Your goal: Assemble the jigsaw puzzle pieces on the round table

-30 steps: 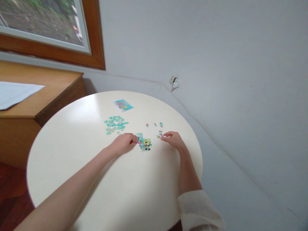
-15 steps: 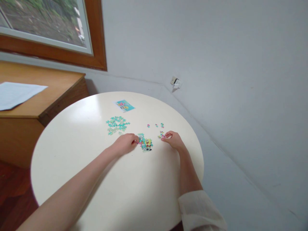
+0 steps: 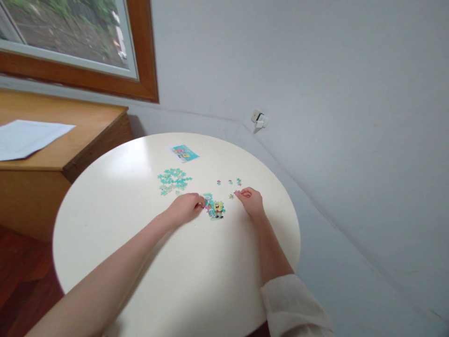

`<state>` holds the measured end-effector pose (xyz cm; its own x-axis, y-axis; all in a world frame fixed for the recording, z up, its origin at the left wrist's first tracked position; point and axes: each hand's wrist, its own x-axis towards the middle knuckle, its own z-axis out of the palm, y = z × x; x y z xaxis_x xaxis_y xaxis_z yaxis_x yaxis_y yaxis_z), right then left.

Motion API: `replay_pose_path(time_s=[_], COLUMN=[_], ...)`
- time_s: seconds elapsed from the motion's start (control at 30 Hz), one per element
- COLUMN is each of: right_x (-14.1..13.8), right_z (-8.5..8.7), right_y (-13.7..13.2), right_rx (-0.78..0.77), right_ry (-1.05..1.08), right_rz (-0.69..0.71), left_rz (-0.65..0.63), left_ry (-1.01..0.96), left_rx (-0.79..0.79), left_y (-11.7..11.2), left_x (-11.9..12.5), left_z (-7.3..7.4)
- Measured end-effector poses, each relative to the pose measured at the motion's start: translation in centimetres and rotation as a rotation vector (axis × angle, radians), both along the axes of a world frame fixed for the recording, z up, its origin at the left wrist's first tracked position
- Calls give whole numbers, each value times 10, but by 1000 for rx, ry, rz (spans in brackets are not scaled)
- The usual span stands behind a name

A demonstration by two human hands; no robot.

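Right hand pinches a puzzle piece, presumably light, stiff card best held by edges; left hand curled, whether holding anything unclear.

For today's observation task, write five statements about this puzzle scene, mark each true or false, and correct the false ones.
1. The left hand is at the left side of the partly joined puzzle. True.
2. The fingers of the right hand hold a small piece. True.
3. The picture card lies beyond the loose pieces. True.
4. The loose pieces lie right of the puzzle. False: they lie to its left.
5. The table is square. False: it is round.
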<state>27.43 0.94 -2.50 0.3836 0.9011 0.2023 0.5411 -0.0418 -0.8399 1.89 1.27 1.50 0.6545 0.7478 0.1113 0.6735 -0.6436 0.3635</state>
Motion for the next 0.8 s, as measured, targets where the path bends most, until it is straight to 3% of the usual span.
replay_pose_path(time_s=[0.23,0.37,0.53,0.8], right_x=[-14,-25,-38,-46], right_z=[5,8,14,18], right_y=[0,-1,-2,-4], right_rx=[113,146,148,129], right_ry=[25,143,346,488], right_rz=[-34,24,83,101], left_rz=[10,14,6,6], left_ry=[-7,-9,-28,-47], left_rx=[-2,-9,-14,-38], left_y=[0,1,2,1], left_x=[0,1,1,1], left_z=[-2,-3,-5,-5])
